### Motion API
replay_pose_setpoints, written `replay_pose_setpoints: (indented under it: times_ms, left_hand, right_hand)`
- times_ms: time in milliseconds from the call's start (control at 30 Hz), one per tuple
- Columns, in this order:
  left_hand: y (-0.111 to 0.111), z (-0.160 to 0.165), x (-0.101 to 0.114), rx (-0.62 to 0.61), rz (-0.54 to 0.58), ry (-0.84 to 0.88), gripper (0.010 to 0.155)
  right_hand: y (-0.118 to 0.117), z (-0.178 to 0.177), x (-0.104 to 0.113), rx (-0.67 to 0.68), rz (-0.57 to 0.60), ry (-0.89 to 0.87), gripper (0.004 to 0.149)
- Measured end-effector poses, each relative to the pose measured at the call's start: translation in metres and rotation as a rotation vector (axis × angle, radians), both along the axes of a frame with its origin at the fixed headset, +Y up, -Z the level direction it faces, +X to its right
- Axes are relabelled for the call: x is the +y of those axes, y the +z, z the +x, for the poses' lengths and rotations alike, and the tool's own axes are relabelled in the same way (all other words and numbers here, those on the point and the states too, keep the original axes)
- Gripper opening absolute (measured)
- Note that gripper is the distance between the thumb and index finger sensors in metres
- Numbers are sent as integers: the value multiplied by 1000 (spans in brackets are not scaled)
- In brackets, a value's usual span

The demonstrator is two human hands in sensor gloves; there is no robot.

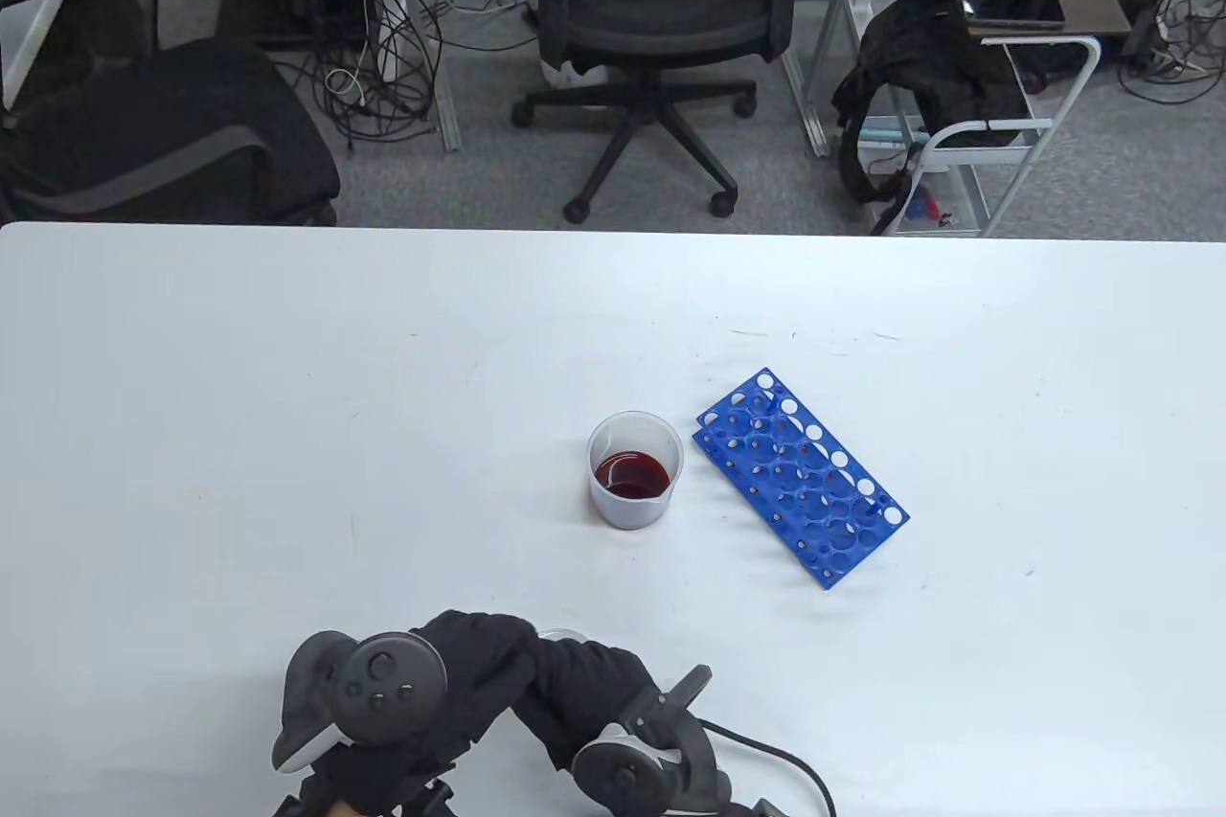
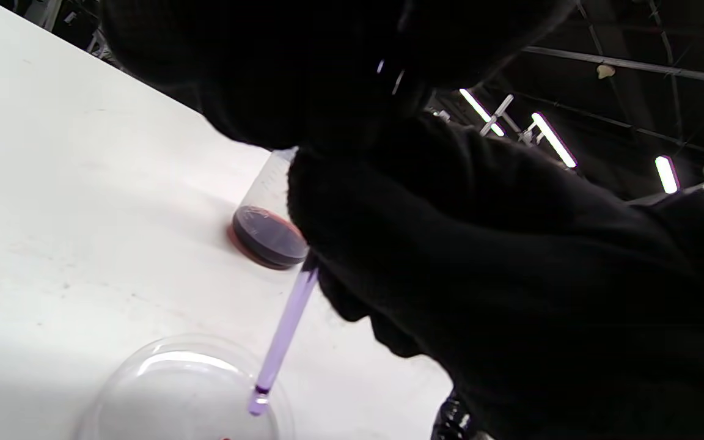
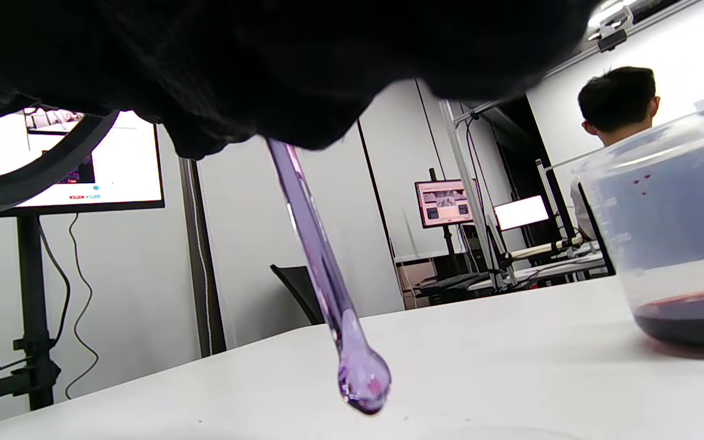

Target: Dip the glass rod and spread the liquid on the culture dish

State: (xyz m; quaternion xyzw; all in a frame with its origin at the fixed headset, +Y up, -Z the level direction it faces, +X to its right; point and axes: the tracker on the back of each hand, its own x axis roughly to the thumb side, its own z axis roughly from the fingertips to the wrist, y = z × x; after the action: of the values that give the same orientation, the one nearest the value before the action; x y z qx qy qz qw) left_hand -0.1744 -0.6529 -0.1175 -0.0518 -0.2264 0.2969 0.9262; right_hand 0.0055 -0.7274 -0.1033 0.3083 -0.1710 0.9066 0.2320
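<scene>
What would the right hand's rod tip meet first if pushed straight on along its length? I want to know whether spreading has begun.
Likely the culture dish: the glass rod in the right hand slants down over it; contact unclear.

You're working in an office-style lab: a white table [image 1: 287,396] carries a beaker [image 1: 634,470] of dark red liquid and a blue test-tube rack [image 1: 800,475] to its right. On the far side stand office chairs [image 1: 661,12] on grey carpet, and monitors [image 3: 447,203] glow behind a seated person [image 3: 618,107].
</scene>
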Motion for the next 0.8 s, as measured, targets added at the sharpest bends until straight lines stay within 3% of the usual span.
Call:
replay_pose_setpoints:
  times_ms: [133,300,533,800]
  left_hand:
    - [8,-10,11,89,144,27,70]
    - [6,-22,13,127,167,-58,91]
    - [0,-47,-9,218,167,-338,100]
    - [-5,-72,-35,252,73,-464,101]
  right_hand:
    - [-4,8,7,-21,12,-26,42]
    - [-10,21,16,-66,27,-52,41]
    - [-19,46,38,-151,93,-111,41]
    - [-36,94,69,-324,167,-194,40]
